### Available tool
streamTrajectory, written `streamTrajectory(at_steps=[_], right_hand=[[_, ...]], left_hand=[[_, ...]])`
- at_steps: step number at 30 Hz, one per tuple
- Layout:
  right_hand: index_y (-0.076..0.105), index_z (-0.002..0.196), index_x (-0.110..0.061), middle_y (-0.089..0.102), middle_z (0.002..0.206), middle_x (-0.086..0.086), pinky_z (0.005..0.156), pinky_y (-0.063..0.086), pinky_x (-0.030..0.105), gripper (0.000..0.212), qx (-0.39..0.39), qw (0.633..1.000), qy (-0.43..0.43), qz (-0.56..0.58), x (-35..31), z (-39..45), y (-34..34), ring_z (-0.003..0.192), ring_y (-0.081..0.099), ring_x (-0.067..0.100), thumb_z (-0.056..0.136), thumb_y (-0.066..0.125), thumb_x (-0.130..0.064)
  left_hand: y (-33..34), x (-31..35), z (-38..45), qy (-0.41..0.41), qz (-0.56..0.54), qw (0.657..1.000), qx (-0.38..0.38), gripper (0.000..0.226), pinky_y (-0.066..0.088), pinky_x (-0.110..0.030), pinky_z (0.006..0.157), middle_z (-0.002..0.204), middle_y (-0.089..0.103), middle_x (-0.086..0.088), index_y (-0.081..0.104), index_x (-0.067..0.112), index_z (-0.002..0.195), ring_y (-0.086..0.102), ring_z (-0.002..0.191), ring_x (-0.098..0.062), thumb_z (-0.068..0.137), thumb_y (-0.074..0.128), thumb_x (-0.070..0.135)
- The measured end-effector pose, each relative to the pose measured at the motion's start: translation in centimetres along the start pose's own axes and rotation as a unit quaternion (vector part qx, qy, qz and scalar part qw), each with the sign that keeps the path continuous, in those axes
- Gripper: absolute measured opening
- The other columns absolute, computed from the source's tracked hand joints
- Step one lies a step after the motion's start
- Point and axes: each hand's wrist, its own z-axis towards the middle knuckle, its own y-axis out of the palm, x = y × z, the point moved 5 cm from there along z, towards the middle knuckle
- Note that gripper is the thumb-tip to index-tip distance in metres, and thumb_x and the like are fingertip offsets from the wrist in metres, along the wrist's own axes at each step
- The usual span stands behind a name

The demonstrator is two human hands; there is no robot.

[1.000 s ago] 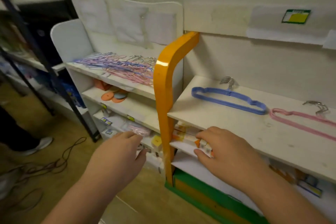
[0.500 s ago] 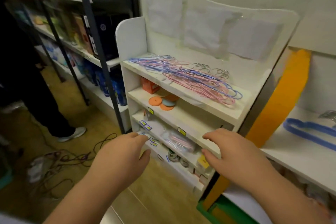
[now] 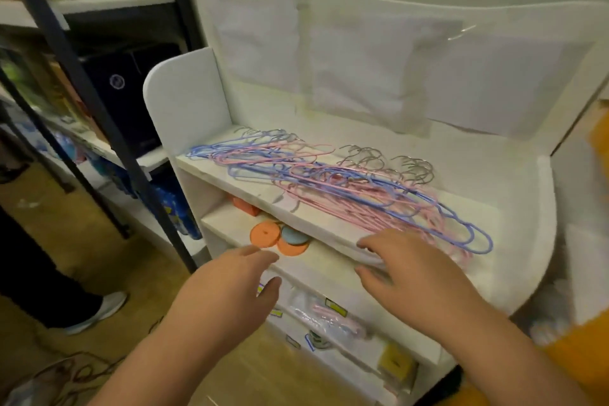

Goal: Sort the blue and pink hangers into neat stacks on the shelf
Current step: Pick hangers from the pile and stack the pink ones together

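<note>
- Head view: tangled blue and pink hangers heaped on the top shelf of a white unit, metal hooks toward the back panel.
- Left hand in front of the lower shelves, fingers loosely spread, holding nothing.
- Right hand at the top shelf's front edge, fingers spread, just beside the heap; contact impossible to tell.
- Orange discs on the shelf below.

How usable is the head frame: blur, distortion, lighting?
Head view: wide-angle bending curves the white shelf unit and the dark rack post; motion blur smears both the left hand and right hand; the hanger pile is soft, single wires hard to separate; light is dim, warm, no glare.
</note>
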Motion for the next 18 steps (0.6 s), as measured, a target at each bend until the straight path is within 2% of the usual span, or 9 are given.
streamTrajectory(at_steps=[4,7,9,14,18], right_hand=[[0.051,0.129,-0.037,0.055,0.124,-0.016,0.087,0.049,0.036,0.042,0.006,1.000,0.009,-0.015,0.4,6.6,-0.6,0.114,0.052,0.012,0.090,0.045,-0.053],[0.055,0.121,-0.035,0.056,0.115,-0.013,0.085,0.049,0.037,0.039,0.010,0.999,0.041,-0.022,1.5,9.8,-0.7,0.109,0.054,0.014,0.087,0.047,-0.051],[0.056,0.120,-0.034,0.055,0.111,-0.011,0.085,0.049,0.036,0.041,0.012,0.997,0.072,-0.037,2.6,11.6,-0.3,0.106,0.053,0.015,0.084,0.048,-0.051],[0.046,0.130,-0.037,0.046,0.117,-0.008,0.094,0.042,0.037,0.067,-0.046,0.984,0.130,-0.111,4.0,16.2,1.0,0.111,0.046,0.018,0.073,0.041,-0.070],[0.039,0.135,-0.038,0.047,0.123,-0.011,0.099,0.036,0.034,0.082,-0.106,0.975,0.154,-0.120,4.4,18.7,1.2,0.116,0.044,0.016,0.064,0.055,-0.076]], left_hand=[[-0.6,-2.0,5.6,0.005,-0.018,1.000,-0.002,0.039,0.051,-0.023,0.081,0.126,0.052,0.025,0.047,0.044,0.131,0.056,0.101,-0.001,0.093,0.045,0.052],[-0.2,-3.2,9.3,0.024,-0.036,0.999,-0.017,0.037,0.049,-0.020,0.078,0.124,0.053,0.026,0.049,0.044,0.128,0.055,0.094,0.000,0.092,0.047,0.051],[0.0,-3.9,12.0,0.044,-0.044,0.998,-0.023,0.039,0.047,-0.020,0.082,0.126,0.053,0.025,0.049,0.044,0.131,0.054,0.104,0.000,0.093,0.046,0.051],[0.4,-5.8,18.6,0.100,-0.069,0.992,-0.040,0.036,0.047,-0.026,0.086,0.126,0.054,0.021,0.050,0.042,0.129,0.053,0.113,-0.004,0.094,0.045,0.049],[-0.4,-7.1,22.9,0.155,-0.084,0.984,-0.032,0.034,0.046,-0.028,0.086,0.121,0.057,0.018,0.055,0.040,0.125,0.054,0.112,-0.006,0.092,0.049,0.045]])
